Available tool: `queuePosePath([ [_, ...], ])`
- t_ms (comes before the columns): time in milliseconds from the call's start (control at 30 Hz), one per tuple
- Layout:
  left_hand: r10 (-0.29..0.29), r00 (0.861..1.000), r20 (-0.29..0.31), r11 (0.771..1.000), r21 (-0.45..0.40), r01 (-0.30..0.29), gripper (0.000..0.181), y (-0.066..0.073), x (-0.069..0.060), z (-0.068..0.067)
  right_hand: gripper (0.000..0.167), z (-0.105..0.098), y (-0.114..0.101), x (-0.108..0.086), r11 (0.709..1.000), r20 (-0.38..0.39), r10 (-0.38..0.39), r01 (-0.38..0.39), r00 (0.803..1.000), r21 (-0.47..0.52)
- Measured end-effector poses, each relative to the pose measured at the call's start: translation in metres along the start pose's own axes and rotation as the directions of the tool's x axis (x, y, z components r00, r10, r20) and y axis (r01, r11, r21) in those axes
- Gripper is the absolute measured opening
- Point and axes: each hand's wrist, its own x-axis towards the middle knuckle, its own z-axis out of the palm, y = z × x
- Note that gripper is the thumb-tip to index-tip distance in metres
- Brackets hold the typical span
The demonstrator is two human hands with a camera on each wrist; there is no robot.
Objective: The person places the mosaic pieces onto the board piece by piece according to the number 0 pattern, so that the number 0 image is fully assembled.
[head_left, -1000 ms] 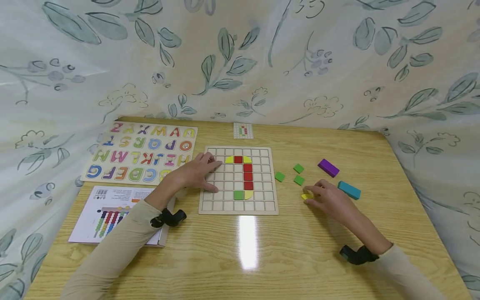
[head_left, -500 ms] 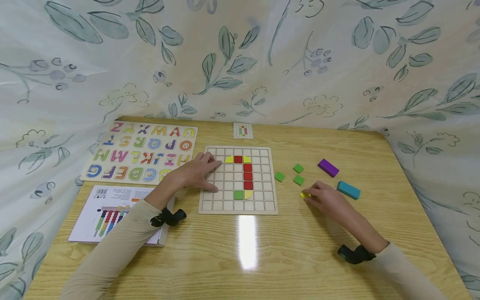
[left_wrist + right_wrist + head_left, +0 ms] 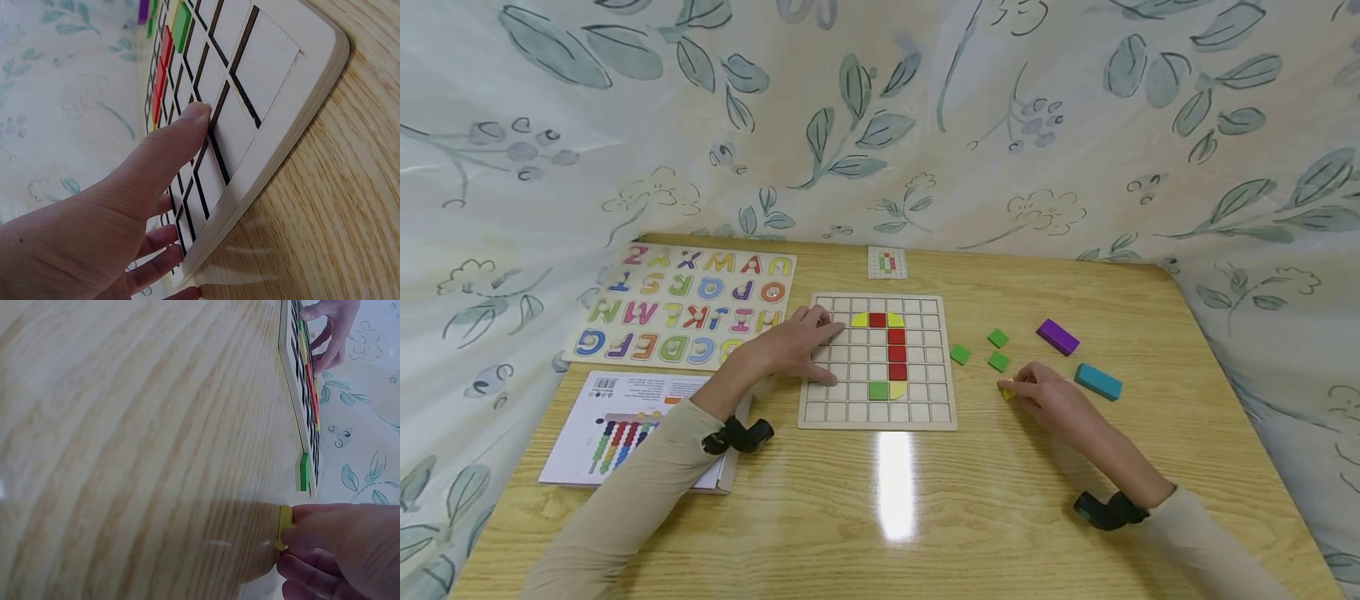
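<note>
My left hand (image 3: 797, 346) rests on the left side of a wooden grid board (image 3: 844, 414), thumb and fingers spread across its cells. On the board are red squares (image 3: 897, 354), yellow rounded-corner pieces (image 3: 896, 390) and one green square (image 3: 877, 390). To the right of the board, my right hand (image 3: 1051, 398) pinches a small yellow piece (image 3: 285, 525) at the table surface. Its fingers hide much of that piece, so its full outline cannot be made out. Loose green squares (image 3: 997, 361) lie just beyond the right fingertips.
A purple block (image 3: 1057, 337) and a teal block (image 3: 1098, 381) lie right of the green squares. A pattern card (image 3: 887, 262) is behind the board. An alphabet puzzle (image 3: 692, 304) and a white box (image 3: 568, 450) occupy the left. A leaf-patterned cloth (image 3: 880, 125) hangs behind.
My right hand has shifted slightly left, and the yellow piece between its fingertips has turned and is more covered. My left hand has stayed on the board.
</note>
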Motion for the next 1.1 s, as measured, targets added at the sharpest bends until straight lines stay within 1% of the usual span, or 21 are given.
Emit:
queuePosePath([
  [167, 0.000, 1.000, -0.001, 1.000, -0.008, 0.000, 0.089, -0.001, 0.000, 0.000, 0.029, 0.002, 0.000, 0.000, 0.999, -0.053, -0.045, 0.046, 0.998, 0.014],
  [233, 0.001, 1.000, -0.004, 1.000, -0.009, -0.001, 0.089, -0.001, 0.001, 0.001, 0.027, 0.003, 0.000, 0.000, 0.998, -0.064, -0.052, 0.053, 0.997, 0.020],
  [433, 0.012, 1.000, -0.008, 1.000, -0.010, -0.012, 0.087, -0.001, 0.001, 0.000, 0.023, 0.004, 0.000, 0.002, 0.999, -0.052, -0.045, 0.046, 0.998, 0.019],
  [633, 0.032, 0.999, -0.021, 0.999, -0.010, -0.032, 0.087, 0.000, -0.001, 0.000, 0.021, 0.003, 0.000, 0.004, 0.997, -0.075, -0.072, 0.075, 0.995, 0.026],
  [767, 0.035, 0.999, -0.024, 0.999, -0.013, -0.035, 0.086, -0.001, -0.002, 0.000, 0.022, -0.001, -0.004, 0.009, 0.995, -0.089, -0.087, 0.090, 0.992, 0.030],
  [867, 0.026, 1.000, -0.018, 1.000, -0.012, -0.026, 0.086, -0.002, -0.003, 0.001, 0.025, -0.006, -0.013, 0.017, 0.991, -0.111, -0.104, 0.113, 0.988, 0.075],
  [967, 0.013, 1.000, -0.010, 1.000, -0.004, -0.013, 0.088, -0.003, -0.001, 0.002, 0.030, -0.011, -0.030, 0.030, 0.978, -0.113, -0.140, 0.155, 0.984, 0.136],
  [1033, 0.010, 1.000, -0.009, 1.000, -0.002, -0.010, 0.089, -0.003, 0.000, 0.002, 0.030, -0.013, -0.046, 0.041, 0.967, -0.107, -0.189, 0.204, 0.976, 0.154],
  [1100, 0.009, 1.000, -0.008, 1.000, -0.004, -0.009, 0.089, -0.003, 0.002, 0.002, 0.027, -0.015, -0.063, 0.054, 0.953, -0.093, -0.247, 0.259, 0.965, 0.156],
])
